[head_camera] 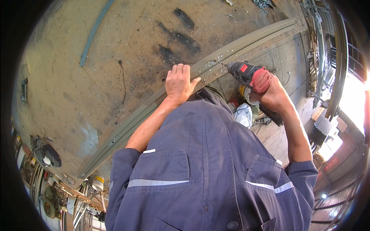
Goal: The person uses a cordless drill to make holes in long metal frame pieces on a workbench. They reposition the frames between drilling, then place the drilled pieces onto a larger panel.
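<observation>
A long grey-green metal profile (245, 39) lies along the near edge of a large, stained worktable (95, 66). My left hand (179, 82) presses down on the profile near its middle, fingers over the far side and thumb out to the right. To the right, my right hand (270, 95) grips a red and black cordless drill (250, 75). Its bit points left at the profile's channel, where pale metal chips are scattered; whether the tip touches the metal is not clear. Farther left along the profile there is a dark hole with more chips around it.
A blue-grey strip (96, 31) lies on the table at the upper left, and a dark bag-like bundle (47, 153) at the lower left. Below the table's edge are a white bucket (98, 183), a pale cloth (243, 115) and another power tool (262, 121). Metal lengths stand at right.
</observation>
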Tool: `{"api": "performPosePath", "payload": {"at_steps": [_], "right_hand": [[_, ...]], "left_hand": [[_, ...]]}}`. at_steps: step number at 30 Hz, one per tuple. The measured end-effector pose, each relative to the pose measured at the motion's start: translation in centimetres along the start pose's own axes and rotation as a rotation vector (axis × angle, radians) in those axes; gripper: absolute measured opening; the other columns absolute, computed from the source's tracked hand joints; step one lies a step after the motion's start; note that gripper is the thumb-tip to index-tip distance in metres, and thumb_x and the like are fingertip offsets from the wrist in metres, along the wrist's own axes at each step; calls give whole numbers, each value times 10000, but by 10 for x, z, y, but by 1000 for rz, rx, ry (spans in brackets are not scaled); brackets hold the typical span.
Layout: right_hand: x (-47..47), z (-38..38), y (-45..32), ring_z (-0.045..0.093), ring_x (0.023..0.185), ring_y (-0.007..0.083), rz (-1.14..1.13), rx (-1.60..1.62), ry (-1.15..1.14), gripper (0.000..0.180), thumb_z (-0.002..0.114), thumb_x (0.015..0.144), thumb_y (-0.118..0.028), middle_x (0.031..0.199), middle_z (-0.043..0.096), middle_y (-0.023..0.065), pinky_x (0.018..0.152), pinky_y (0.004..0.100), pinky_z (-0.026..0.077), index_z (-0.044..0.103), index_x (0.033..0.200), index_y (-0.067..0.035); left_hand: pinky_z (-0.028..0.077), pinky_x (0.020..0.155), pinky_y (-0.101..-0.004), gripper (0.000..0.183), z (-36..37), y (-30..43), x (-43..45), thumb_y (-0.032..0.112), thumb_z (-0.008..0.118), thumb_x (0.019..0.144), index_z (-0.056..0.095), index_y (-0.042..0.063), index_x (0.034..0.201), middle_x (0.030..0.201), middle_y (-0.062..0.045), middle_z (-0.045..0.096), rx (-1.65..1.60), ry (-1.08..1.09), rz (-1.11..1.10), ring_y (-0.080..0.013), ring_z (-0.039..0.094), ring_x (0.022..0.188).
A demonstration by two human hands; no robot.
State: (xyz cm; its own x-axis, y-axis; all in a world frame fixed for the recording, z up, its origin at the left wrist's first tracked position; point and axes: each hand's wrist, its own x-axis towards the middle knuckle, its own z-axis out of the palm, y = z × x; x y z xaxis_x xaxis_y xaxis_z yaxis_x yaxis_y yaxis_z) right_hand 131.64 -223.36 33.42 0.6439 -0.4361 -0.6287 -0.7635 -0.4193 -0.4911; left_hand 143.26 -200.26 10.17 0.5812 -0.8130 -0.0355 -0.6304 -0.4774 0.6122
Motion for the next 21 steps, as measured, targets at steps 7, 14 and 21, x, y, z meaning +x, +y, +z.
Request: {"api": "performPosePath", "payload": {"at_steps": [7, 14, 21], "right_hand": [[5, -6, -4, 621, 810, 186, 106, 15, -72, 380, 772, 687, -9, 887, 690, 88, 834, 348, 548, 670, 1054, 4], [11, 1, -10, 709, 772, 228, -4, -75, -106, 321, 794, 781, -76, 833, 733, 131, 757, 395, 572, 700, 1083, -16], [-2, 13, 1, 667, 784, 152, 117, 87, -68, 314, 799, 765, -25, 855, 715, 70, 781, 348, 559, 690, 1059, -16]], "left_hand": [[498, 855, -448, 585, 0, 0, 1, 411, 860, 809, 583, 38, 1165, 1098, -132, 630, 1, -2, 5, -328, 613, 1048], [499, 852, -448, 560, 1, 0, 0, 413, 861, 800, 592, 55, 1136, 1093, -126, 631, 7, -29, -23, -330, 612, 1041], [502, 847, -444, 564, 1, -1, -2, 420, 871, 784, 593, 64, 1122, 1084, -108, 630, 17, 23, -3, -323, 614, 1043]]}}
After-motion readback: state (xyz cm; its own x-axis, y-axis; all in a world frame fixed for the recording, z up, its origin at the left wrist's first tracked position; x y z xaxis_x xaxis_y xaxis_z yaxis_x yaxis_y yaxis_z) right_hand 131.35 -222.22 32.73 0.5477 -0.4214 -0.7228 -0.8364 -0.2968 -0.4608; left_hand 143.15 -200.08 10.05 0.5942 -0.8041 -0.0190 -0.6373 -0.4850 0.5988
